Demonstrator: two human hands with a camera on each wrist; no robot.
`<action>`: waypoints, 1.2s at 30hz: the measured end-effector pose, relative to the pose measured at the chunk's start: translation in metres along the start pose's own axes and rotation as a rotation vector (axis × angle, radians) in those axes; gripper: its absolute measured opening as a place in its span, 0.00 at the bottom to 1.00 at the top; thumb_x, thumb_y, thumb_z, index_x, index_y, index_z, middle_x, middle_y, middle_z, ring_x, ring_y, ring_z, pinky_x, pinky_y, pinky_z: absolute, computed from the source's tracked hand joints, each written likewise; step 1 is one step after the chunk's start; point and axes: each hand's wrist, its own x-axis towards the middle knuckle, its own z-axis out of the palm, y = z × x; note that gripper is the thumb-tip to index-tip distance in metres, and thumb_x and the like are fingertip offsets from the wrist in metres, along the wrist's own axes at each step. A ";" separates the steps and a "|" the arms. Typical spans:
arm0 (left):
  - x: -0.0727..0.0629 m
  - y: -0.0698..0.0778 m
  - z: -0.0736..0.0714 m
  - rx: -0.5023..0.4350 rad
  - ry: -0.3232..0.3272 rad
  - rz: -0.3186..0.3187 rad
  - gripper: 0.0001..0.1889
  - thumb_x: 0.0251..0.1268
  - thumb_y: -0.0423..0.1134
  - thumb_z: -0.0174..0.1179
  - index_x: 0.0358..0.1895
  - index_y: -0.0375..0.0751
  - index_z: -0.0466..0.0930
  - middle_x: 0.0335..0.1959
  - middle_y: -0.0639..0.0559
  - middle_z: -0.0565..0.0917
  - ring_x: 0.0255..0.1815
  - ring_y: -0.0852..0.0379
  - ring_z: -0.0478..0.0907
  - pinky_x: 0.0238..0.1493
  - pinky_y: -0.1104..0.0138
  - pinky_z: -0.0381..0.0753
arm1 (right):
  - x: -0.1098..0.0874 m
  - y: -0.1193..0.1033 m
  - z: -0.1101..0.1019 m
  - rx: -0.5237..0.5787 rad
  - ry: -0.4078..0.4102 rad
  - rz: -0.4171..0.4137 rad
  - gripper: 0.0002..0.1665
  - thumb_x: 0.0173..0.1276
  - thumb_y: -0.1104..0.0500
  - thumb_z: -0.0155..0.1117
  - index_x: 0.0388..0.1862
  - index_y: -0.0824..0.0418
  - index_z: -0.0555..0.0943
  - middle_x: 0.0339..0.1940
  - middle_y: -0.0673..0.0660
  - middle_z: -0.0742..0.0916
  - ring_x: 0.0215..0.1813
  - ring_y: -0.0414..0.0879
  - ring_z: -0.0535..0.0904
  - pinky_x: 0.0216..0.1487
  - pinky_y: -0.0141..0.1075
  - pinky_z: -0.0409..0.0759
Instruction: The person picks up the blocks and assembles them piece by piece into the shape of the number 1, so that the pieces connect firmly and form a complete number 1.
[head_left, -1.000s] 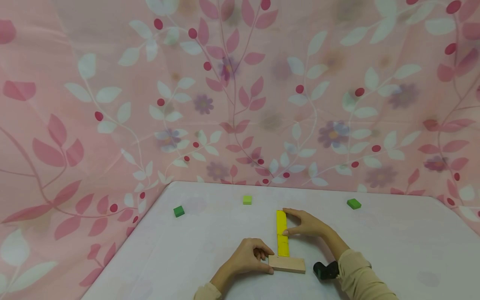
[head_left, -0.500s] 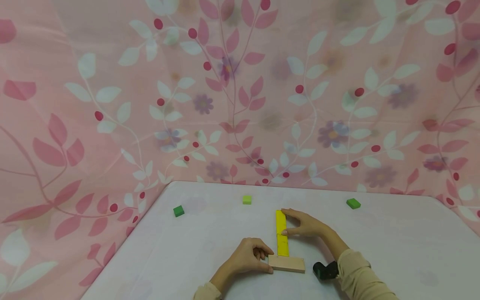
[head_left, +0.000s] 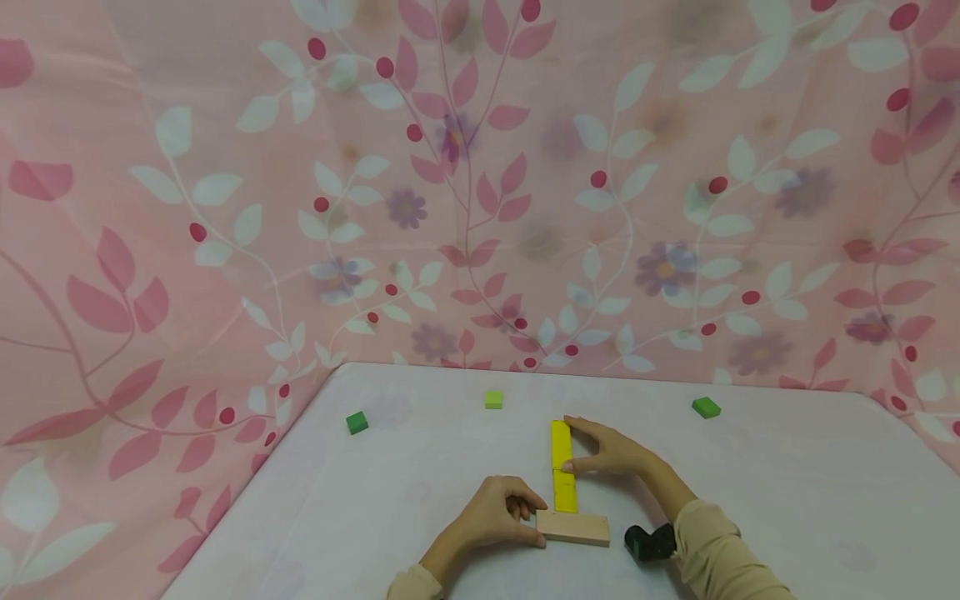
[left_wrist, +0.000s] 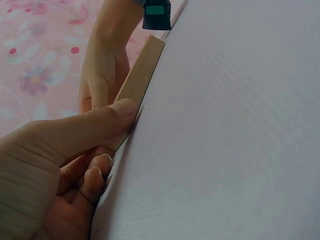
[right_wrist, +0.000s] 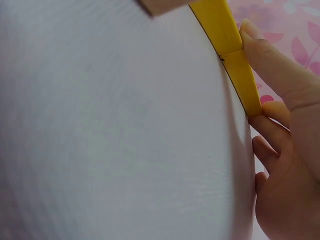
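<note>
A plain wooden block (head_left: 573, 527) lies crosswise on the white-covered table. My left hand (head_left: 491, 512) pinches its left end, thumb on the near long side and fingers at the far side; the thumb on the wood shows in the left wrist view. Two yellow blocks (head_left: 564, 467) lie end to end, running away from the wooden block's far side like an upside-down T. My right hand (head_left: 611, 450) holds the farther yellow block, thumb by the seam and forefinger at the far end. In the right wrist view, the seam (right_wrist: 231, 53) between the yellow blocks is visible.
Toward the back of the table (head_left: 420, 483) lie a dark green block (head_left: 357, 422) at left, a light green block (head_left: 493, 400) in the middle and a green block (head_left: 706, 407) at right. A black wrist device (head_left: 649, 542) sits by the right sleeve. Behind hangs a pink floral cloth (head_left: 480, 208).
</note>
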 end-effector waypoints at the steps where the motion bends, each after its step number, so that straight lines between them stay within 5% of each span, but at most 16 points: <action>1: -0.001 0.004 -0.001 -0.003 -0.002 0.000 0.16 0.39 0.25 0.73 0.36 0.25 0.83 0.27 0.32 0.80 0.21 0.67 0.68 0.23 0.79 0.68 | 0.000 0.000 0.000 0.002 0.002 0.000 0.53 0.53 0.42 0.71 0.70 0.65 0.62 0.71 0.67 0.65 0.72 0.64 0.55 0.67 0.60 0.52; 30: -0.002 0.009 -0.001 0.018 -0.001 0.019 0.15 0.40 0.26 0.74 0.35 0.25 0.83 0.26 0.33 0.80 0.20 0.70 0.67 0.23 0.80 0.67 | 0.007 -0.014 0.014 -0.209 0.136 0.028 0.55 0.49 0.34 0.69 0.65 0.71 0.67 0.63 0.66 0.74 0.65 0.62 0.67 0.63 0.56 0.64; 36: 0.002 -0.008 0.002 0.032 0.006 0.011 0.15 0.39 0.26 0.74 0.36 0.28 0.84 0.26 0.36 0.81 0.20 0.70 0.67 0.22 0.79 0.68 | 0.006 -0.014 0.014 -0.204 0.145 0.011 0.53 0.51 0.36 0.69 0.64 0.71 0.67 0.63 0.67 0.74 0.65 0.62 0.67 0.63 0.56 0.64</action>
